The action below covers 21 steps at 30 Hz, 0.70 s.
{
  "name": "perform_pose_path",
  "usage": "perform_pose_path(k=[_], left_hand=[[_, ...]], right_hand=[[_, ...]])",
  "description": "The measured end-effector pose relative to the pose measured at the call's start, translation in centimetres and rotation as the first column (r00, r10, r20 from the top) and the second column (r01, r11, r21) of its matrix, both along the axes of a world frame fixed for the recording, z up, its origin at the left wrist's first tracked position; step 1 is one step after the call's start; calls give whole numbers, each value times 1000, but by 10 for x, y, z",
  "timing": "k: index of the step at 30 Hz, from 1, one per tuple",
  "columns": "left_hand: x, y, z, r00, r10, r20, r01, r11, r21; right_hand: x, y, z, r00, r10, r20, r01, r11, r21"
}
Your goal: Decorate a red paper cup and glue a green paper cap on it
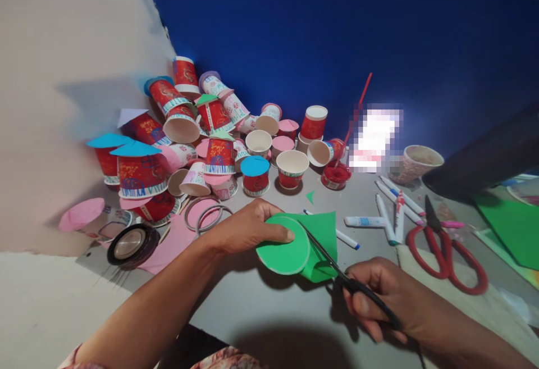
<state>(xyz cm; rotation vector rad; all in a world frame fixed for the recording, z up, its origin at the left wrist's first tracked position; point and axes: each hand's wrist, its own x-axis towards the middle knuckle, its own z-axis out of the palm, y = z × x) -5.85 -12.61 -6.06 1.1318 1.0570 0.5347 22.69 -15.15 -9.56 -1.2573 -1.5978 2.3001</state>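
Note:
My left hand point(252, 226) is closed on a piece of green paper point(322, 228), the thumb lying across a round part of it with a pale outline. In my right hand point(379, 299) is a pair of scissors point(364, 289) with black handles. Its blades lie along the edge of the round part, at the sheet's middle. To the right of the round part, the rest of the paper bends downward near the blades. A small green scrap point(310, 196) lies on the table beyond the paper.
Many decorated paper cups point(141, 175) are piled at the left and back. A red glue pot point(336, 175), several markers point(364, 221), large red-handled scissors point(446, 256) and green sheets point(514, 223) lie to the right. Tape rings point(213, 217) and a black round object point(131, 245) sit left.

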Motion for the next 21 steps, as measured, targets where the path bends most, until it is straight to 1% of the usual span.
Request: perform_pose_path(k=[5, 10, 14, 16, 19, 21], left_hand=[[0, 0, 0, 998, -50, -36, 50, 999, -12], [-1, 0, 1, 998, -57, -27, 57, 998, -17], [-1, 0, 1, 999, -50, -19, 49, 998, -35], [-1, 0, 1, 999, -43, 8, 44, 998, -39], [-1, 0, 0, 997, 0, 71, 3, 999, -38], [-1, 1, 0, 995, 38, 87, -35, 999, -29]], right_hand=[[0, 1, 0, 1000, 14, -3, -14, 1000, -5], [2, 0, -3, 1000, 26, -13, -26, 1000, -6], [2, 0, -3, 999, 28, -27, -29, 1000, -12], [2, -1, -3, 999, 23, -27, -23, 1000, -14], [1, 0, -4, 1000, 4, -20, -5, 1000, -13], [2, 0, -7, 1000, -9, -18, 9, 1000, -7]])
